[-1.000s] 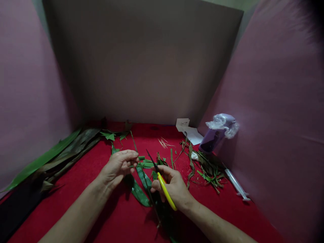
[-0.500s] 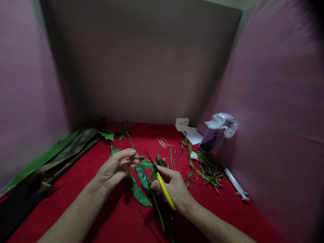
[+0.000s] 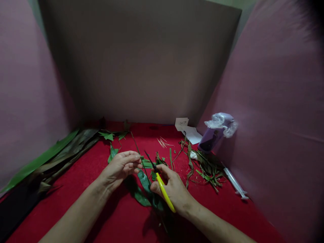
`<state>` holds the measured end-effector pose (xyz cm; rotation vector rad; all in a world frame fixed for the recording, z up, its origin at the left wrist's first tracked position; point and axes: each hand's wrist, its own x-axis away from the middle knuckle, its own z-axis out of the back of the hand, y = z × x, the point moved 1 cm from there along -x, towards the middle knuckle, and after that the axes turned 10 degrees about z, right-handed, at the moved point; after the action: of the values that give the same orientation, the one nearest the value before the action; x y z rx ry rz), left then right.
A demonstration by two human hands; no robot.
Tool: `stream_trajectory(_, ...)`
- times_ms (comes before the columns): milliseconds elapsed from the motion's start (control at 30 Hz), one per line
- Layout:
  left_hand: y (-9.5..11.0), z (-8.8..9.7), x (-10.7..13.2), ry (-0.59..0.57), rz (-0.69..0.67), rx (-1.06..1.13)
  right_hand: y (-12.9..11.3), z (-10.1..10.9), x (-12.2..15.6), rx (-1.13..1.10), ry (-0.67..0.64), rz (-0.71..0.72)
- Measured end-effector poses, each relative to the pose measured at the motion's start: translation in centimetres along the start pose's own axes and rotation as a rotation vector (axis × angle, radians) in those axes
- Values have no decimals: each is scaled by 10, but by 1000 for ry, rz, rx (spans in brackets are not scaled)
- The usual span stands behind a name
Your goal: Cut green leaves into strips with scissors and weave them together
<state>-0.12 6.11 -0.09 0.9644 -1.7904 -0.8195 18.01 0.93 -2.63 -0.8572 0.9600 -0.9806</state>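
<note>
My left hand (image 3: 124, 168) is closed, its thumb and fingertips pinching a long thin green stem (image 3: 136, 142) that slants across the middle. My right hand (image 3: 173, 189) grips scissors with yellow handles (image 3: 165, 195); their dark, narrow blades point up and to the left, close to the stem. Below the hands, glossy dark green leaves (image 3: 142, 198) hang or lie over the red cloth (image 3: 121, 216); shadow hides where they join the stem. Cut green leaf pieces (image 3: 148, 164) rest just behind the scissor blades.
Long green and dried leaves (image 3: 50, 155) lie along the left wall. Toothpicks (image 3: 163, 143) are scattered farther back. To the right are white papers (image 3: 191, 134), a purple container (image 3: 211, 136) topped with clear plastic, a pile of plant scraps (image 3: 209, 167) and a syringe (image 3: 235, 182).
My left hand has shifted slightly right and down along with the stem. The glossy leaves below have turned and moved a little. My right hand with the scissors is nearly still.
</note>
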Motion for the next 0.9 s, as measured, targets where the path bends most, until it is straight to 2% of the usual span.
stream_trajectory(200,2,0,1,8,-2,-12,4,3,1,237,39,-25)
stream_trajectory(400,2,-2,1,-2,-2,-11,0,2,2,320,25,6)
stream_trajectory(733,-1,-1,1,-4,11,-19,-3,0,4,518,68,101)
stream_trajectory(900,-5,-2,1,-28,14,-18,-4,0,4,546,83,144)
